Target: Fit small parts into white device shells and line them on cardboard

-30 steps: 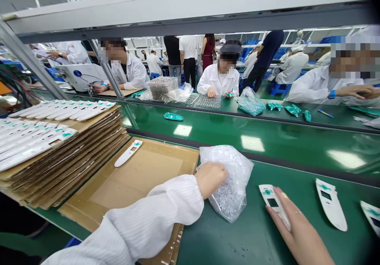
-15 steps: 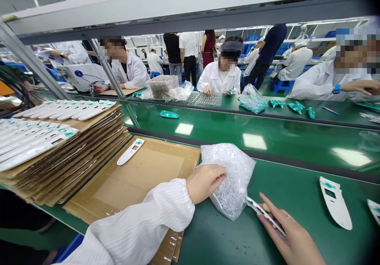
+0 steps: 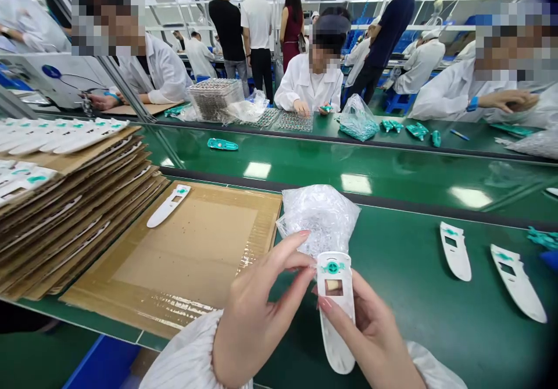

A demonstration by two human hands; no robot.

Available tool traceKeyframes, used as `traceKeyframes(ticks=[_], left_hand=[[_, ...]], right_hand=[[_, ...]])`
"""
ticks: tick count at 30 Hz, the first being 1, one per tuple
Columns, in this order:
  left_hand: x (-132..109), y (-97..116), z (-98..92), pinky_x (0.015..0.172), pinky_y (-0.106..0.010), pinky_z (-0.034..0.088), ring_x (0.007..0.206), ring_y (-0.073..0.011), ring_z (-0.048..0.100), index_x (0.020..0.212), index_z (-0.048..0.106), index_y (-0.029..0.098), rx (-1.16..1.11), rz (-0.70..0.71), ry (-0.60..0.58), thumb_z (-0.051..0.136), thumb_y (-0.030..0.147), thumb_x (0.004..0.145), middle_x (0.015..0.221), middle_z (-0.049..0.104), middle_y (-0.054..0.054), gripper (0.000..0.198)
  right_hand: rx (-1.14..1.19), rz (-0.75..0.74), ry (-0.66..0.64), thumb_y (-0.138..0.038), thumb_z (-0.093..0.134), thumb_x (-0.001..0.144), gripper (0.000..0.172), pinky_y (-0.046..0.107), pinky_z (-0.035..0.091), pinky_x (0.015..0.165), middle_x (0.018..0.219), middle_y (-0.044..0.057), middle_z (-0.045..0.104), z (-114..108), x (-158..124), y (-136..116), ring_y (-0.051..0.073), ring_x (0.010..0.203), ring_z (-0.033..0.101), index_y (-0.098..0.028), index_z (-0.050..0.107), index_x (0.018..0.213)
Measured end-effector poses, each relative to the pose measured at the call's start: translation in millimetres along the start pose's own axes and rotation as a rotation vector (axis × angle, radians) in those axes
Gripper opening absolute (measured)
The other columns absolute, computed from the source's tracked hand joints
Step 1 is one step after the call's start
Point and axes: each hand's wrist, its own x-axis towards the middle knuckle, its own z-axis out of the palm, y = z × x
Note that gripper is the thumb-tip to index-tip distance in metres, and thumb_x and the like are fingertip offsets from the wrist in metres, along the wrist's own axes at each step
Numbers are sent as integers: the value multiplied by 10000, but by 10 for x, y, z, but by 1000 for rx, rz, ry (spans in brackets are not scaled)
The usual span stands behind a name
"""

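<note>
My right hand grips a white plastic shell with a square window and a green round piece near its upper end. The shell stands face-on to me, thumb across its front. My left hand is closed in a pinch, thumb and fingertips at the shell's upper left edge; whatever is between them is too small to make out. Just behind both hands lies a clear plastic bag of small translucent parts. To the right, two similar white shells rest on the green bench.
A cardboard sheet carrying one white shell lies at left. Beside it rises a stack of cardboard layers topped with white shells. Beyond runs a green belt with a teal part. Co-workers sit across it.
My left hand has come out from the bag and moved to the shell. My right hand has brought the shell in front of me and turned its face toward me. The view has shifted.
</note>
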Motion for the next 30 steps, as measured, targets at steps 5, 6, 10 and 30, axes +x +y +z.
traceKeyframes(ticks=[5,6,10,30], left_hand=[[-6,34,-57,875,-232,594,910,-129,738,1266,602,251,99,39,18,641,67,939,1013,770,18,377],[-3,23,-60,871,-242,596,914,-134,733,1192,640,235,91,66,10,648,44,924,1017,768,7,329],[-2,-54,-19,923,-287,579,1007,-157,704,1057,680,194,57,156,7,672,-18,879,1024,757,-20,277],[-119,-231,21,802,-230,607,1029,-167,704,1041,695,247,-116,-180,-63,640,89,936,1133,714,-43,197]], right_hand=[[-44,-24,18,-411,632,961,388,258,570,740,967,40,742,95,-12,-29,220,915,689,-264,621,1320],[-72,-29,14,-405,626,964,399,270,574,760,950,36,743,102,-11,-28,212,871,688,-263,611,1336],[-149,-45,32,-388,620,959,471,316,589,832,1054,64,755,119,-2,-25,218,853,702,-232,566,1401],[-362,-178,-67,-275,603,973,643,239,605,763,975,-7,790,120,-34,51,180,809,744,-293,378,1575]])
